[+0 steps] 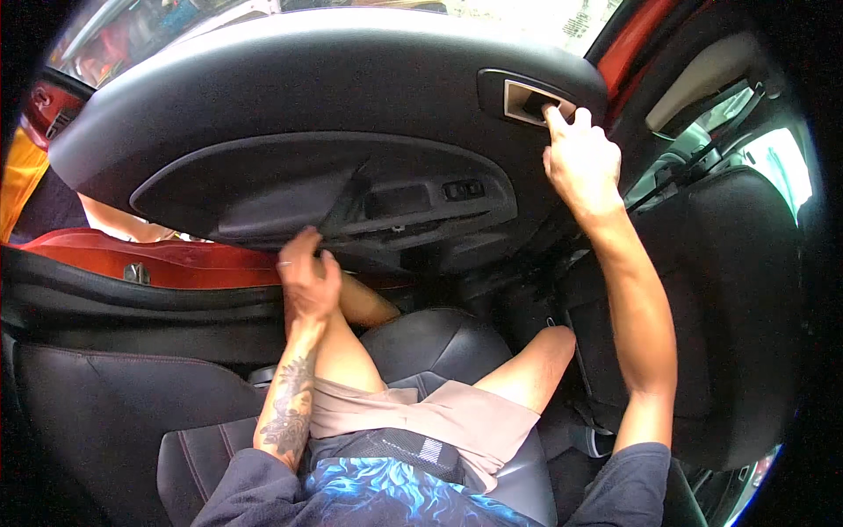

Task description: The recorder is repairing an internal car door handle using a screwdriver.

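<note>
The car door panel (pixel 351 97) stretches across the view in front of me, dark and padded. Near its right end, my right hand (pixel 584 167) reaches up to the inner door handle (pixel 537 104), set in a recess with a light frame. Its index finger is hooked into the recess, and the other fingers are curled. My left hand (pixel 309 279) is above my leg, beside the red door sill (pixel 198 262), with a ring on one finger. Its thumb stands apart from slightly bent fingers, and I see nothing in it. The armrest with window switches (pixel 464 190) lies beyond it.
I sit on a dark car seat (pixel 206 452). Another dark seat back (pixel 702 307) rises at the right. A metal latch piece (pixel 136 273) sits on the sill. Outside at the left, a person's arm (pixel 123 220) shows beside the door's edge.
</note>
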`<state>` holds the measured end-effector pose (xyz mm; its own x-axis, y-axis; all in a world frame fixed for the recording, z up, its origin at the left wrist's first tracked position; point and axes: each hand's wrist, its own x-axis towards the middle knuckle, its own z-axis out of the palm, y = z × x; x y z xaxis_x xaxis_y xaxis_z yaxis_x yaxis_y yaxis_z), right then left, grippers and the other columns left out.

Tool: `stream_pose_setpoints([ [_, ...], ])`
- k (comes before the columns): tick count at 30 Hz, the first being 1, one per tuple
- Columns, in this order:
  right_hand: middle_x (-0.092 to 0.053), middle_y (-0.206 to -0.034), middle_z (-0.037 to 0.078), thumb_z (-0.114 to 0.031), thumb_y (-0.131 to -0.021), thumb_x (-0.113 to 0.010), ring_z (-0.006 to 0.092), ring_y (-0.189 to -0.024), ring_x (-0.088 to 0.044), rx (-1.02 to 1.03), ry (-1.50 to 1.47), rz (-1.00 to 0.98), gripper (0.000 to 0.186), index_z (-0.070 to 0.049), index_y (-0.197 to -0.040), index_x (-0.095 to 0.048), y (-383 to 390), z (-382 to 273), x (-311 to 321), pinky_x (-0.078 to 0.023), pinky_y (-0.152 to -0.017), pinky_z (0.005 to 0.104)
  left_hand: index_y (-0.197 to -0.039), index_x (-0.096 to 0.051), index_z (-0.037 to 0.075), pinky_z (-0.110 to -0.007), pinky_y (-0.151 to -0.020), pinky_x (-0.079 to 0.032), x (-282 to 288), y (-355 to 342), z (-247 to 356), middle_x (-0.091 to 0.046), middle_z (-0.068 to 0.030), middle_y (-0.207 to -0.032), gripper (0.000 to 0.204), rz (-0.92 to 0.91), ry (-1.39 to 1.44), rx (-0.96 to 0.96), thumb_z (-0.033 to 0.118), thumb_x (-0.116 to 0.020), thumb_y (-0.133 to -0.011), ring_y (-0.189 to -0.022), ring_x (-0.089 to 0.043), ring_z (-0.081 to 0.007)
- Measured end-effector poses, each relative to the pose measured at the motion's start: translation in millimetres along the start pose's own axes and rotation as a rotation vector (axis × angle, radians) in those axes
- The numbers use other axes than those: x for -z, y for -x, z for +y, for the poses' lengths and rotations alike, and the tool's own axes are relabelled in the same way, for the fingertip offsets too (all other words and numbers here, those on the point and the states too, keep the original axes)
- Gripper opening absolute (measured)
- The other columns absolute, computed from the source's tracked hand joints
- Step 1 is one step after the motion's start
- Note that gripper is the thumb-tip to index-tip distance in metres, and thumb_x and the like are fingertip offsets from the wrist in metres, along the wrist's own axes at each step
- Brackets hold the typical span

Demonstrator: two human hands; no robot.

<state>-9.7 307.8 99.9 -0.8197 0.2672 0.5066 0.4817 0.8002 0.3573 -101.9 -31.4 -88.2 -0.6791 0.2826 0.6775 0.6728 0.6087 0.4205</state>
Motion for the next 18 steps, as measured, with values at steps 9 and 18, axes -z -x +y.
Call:
stream_pose_setpoints([
  [9,-0.064,-0.069,0.013,-0.013,-0.085,-0.046,0.0281,-0.065,-0.066,0.011,-0.125,0.072,0.016,-0.008,-0.078,-0.059,1.6,-16.5,0.6,-0.053,-0.058,0.0394,-0.139,-0.019,-0.010,-0.059,-0.106,-0.014,21.0,-46.3,-46.6,-0.006,-0.0304,-0.147,0.096,-0.112,-0.499,0.593,0.063,-0.046,-0.082,-0.138,-0.005,-0.0426],
  [18,-0.067,-0.077,0.009,-0.019,-0.069,-0.070,0.0230,-0.069,-0.067,-0.029,0.050,-0.217,0.040,-0.007,-0.102,-0.051,12.8,-10.4,-0.2,-0.052,-0.063,0.0321,-0.138,-0.024,-0.009,-0.061,-0.103,-0.020,39.9,-50.2,-33.9,-0.012,-0.0304,-0.146,0.097,-0.192,-0.480,0.601,0.066,-0.046,-0.080,-0.137,-0.011,-0.0426],
])
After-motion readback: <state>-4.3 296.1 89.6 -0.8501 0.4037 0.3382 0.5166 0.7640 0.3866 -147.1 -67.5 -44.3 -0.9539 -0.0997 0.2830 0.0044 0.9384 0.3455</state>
